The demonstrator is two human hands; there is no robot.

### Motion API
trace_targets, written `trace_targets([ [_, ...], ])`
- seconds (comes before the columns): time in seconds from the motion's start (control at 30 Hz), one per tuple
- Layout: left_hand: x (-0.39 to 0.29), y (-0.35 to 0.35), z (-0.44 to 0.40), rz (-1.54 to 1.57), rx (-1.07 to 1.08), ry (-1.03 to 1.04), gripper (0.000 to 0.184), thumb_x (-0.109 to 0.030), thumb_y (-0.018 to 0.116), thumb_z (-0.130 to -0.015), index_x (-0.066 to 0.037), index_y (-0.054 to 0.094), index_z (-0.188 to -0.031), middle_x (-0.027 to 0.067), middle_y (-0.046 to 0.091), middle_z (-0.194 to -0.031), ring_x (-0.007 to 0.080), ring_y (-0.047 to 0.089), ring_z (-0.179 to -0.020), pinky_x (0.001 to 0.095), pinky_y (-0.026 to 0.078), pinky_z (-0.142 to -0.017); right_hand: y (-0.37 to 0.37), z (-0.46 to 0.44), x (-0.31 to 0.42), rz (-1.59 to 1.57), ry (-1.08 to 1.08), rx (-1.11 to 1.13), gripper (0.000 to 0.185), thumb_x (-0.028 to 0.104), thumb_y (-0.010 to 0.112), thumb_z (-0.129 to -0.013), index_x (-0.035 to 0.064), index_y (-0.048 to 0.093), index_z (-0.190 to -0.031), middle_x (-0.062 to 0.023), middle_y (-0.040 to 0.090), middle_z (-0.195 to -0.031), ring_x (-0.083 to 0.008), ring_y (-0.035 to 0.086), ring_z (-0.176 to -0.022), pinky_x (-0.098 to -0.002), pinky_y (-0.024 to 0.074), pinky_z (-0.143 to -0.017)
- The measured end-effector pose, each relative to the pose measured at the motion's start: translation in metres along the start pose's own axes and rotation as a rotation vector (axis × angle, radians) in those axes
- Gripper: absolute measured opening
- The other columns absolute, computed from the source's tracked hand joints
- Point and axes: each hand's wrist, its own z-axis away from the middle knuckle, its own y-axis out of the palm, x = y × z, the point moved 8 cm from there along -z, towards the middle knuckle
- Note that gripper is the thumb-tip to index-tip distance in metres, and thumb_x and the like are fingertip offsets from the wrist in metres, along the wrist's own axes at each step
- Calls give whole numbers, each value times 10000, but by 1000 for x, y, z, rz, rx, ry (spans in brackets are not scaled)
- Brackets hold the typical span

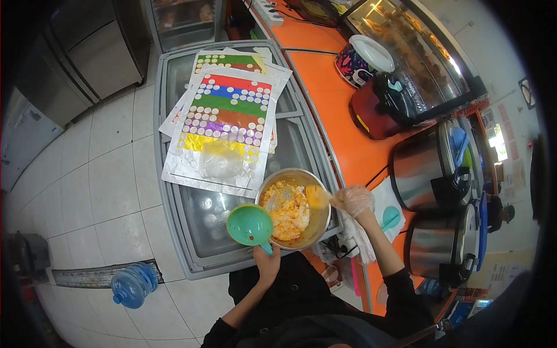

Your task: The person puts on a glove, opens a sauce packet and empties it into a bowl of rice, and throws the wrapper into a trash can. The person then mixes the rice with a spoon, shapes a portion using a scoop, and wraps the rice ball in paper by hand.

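Observation:
A metal bowl (321, 225) of white rice mixed with orange-coloured bits (287, 217) stands at the near right corner of a glass-topped chest. My left hand (267, 265) grips the handle of a green plastic dipper (248, 225), which is tilted toward me beside the bowl's left rim. A small reddish speck lies inside the dipper. My right hand (355, 200), in a clear plastic glove, is closed around the handle of a yellowish paddle (317, 197), blurred by motion at the bowl's right side. The paddle's exact shape is unclear.
Colourful printed foil bags (232, 110) and a crumpled clear plastic bag (221, 159) lie on the chest (203, 229). Large metal cookers (420, 165) and a red cooker (377, 110) line the orange counter (333, 124). A blue water bottle (132, 285) lies on the floor.

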Motion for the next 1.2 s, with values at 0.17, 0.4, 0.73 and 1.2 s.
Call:
trace_targets([
  [0.17,-34,12,-2,-58,80,88,242,-3,586,-750,18,533,-985,108,569,-826,225,564,-754,343,456,-702,122,29,27,-932,-368,-69,405,384,541,-895,37,658,-721,-149,601,-615,-211,607,-575,-344,487,-562],
  [0.4,12,12,-5,12,84,-62,248,-13,588,-787,19,497,-1016,101,569,-857,221,576,-777,359,460,-708,39,51,30,-725,-113,-250,365,346,533,-899,13,616,-775,-162,591,-615,-238,579,-551,-373,477,-571],
  [0.73,21,-5,-49,375,12,-213,116,38,529,-835,-12,463,-916,66,543,-883,84,505,-641,239,443,-564,45,28,54,-714,21,-272,476,411,325,-949,29,605,-901,-255,623,-772,-400,621,-764,-506,493,-655],
  [1.2,37,15,-6,344,128,-330,186,48,568,-831,-40,448,-943,40,492,-863,116,570,-730,261,521,-611,130,29,32,-900,-321,-117,422,335,392,-939,-35,594,-930,-247,626,-881,-363,628,-748,-393,510,-662],
])
